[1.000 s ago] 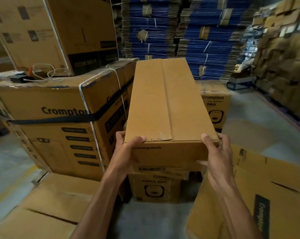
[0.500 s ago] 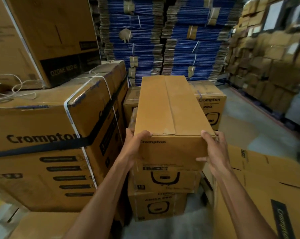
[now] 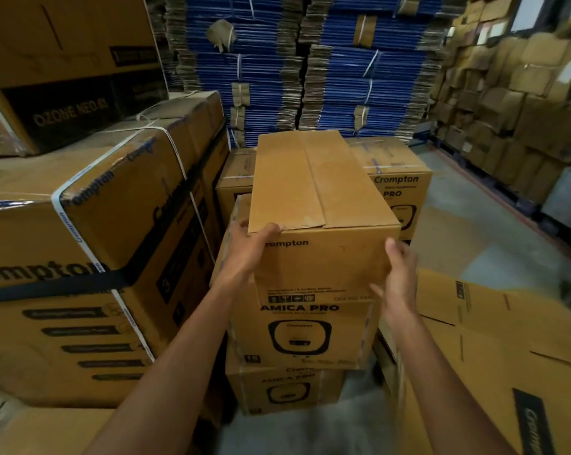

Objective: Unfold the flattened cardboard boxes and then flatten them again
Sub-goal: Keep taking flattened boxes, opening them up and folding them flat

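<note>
Since the earlier frame the right hand [image 3: 400, 280] has dropped from the top edge of the unfolded box [image 3: 313, 192]. Right of the strapped carton [image 3: 80, 257], the left hand [image 3: 248, 254] grips the box's near-left corner, just above the stacked boxes [image 3: 300, 336]. The right hand, loosely open, is at its near-right edge.

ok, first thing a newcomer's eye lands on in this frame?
The plain brown cardboard box, unfolded with its top flaps closed, sits dead centre; the left hand grips its near left corner, and the blurred right hand is at its near right corner. Behind it rise tall blue stacks of flattened cardboard. A large strapped Crompton carton fills the left side.
</note>
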Motion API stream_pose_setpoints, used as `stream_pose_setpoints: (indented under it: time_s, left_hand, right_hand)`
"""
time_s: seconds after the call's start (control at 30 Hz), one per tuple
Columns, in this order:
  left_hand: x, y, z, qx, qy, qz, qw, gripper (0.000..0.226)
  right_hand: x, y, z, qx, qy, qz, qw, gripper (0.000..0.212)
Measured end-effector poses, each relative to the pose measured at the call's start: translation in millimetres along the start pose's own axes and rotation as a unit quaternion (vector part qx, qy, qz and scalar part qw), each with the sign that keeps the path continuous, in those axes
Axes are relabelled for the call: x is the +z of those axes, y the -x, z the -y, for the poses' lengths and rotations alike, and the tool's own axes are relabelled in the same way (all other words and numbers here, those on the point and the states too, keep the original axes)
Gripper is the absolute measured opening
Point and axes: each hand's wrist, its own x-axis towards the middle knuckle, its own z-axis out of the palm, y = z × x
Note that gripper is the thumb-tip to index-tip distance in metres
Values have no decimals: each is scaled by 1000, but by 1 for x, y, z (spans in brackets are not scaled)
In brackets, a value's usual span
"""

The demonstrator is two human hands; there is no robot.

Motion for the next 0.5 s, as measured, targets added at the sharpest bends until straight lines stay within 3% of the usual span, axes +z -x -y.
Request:
stream_pose_setpoints:
  time_s: [0.03,0.1,0.17,0.27,0.37,0.5]
  left_hand:
    - [2,-2,-2,70,-56,-42,995,82]
    - [7,-5,-9,238,-209,-105,943,84]
    - [23,-3,-19,334,-349,-64,873,79]
    - [53,-4,-37,352,-485,54,799,88]
    - [71,-24,-38,330,-563,98,751,96]
    - [75,-39,-24,302,-626,113,710,111]
  right_hand:
    - [-4,1,-20,19,-23,-37,999,46]
    - [-9,8,-62,88,-37,-69,993,34]
    - [-7,14,-88,150,-87,-47,984,48]
    - [7,12,-90,203,-227,-52,951,52]
    - [24,19,-86,260,-325,-3,909,58]
    - [50,31,-99,303,-307,49,901,62]
